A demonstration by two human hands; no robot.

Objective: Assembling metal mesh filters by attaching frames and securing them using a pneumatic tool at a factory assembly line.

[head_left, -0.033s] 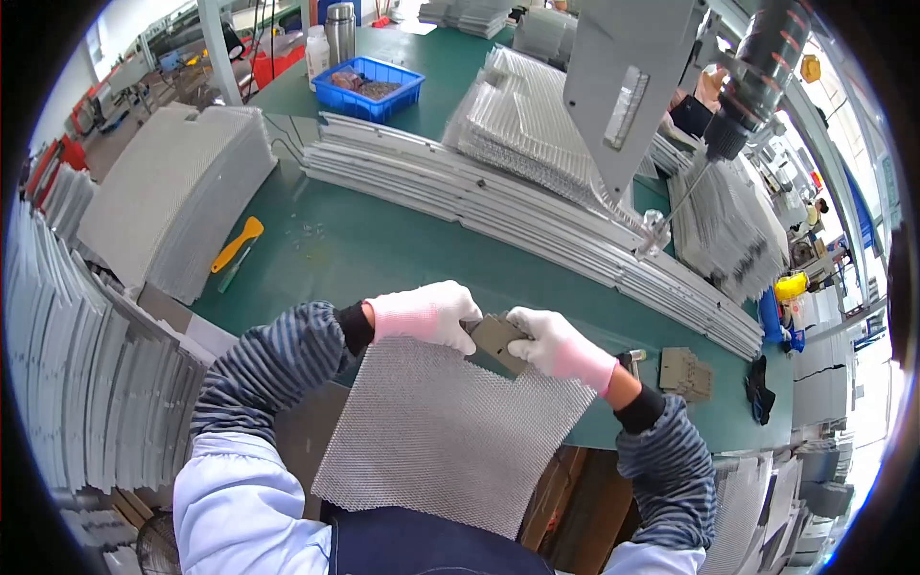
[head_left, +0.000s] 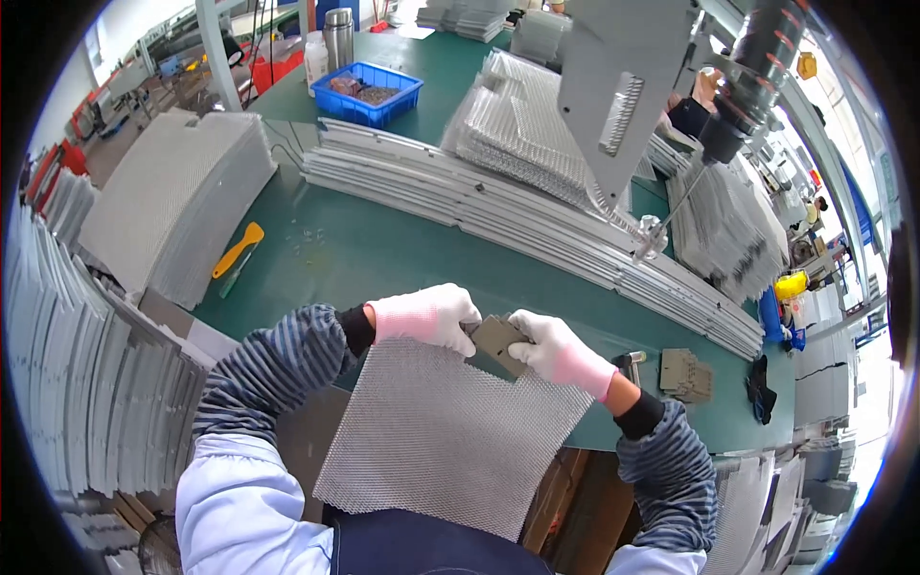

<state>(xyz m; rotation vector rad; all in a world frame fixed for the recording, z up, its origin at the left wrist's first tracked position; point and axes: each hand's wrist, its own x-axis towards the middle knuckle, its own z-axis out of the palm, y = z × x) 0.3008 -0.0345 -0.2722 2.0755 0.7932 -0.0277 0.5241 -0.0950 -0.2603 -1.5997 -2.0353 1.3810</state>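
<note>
Slanted Plate Pinched Between Two Gloved Hands

White-gloved, the left hand (head_left: 427, 317) and the right hand (head_left: 558, 351) pinch a small grey plate (head_left: 496, 339) between thumb and fingers, one from each side. The plate sits at a notch in the far edge of a silvery mesh panel (head_left: 450, 431), its long axis slanting from upper left down to lower right, though fingertips hide part of its outline; whether it touches the panel cannot be told. The panel's notched edge points away from the dark apron (head_left: 431, 548), its longer visible span running left to right and dipping rightward. On the green table (head_left: 374, 254), a pile of similar plates (head_left: 684, 376) lies right of the right hand, near a hammer-like tool (head_left: 631, 360), while a yellow tool (head_left: 236, 251) rests well to the left
</note>
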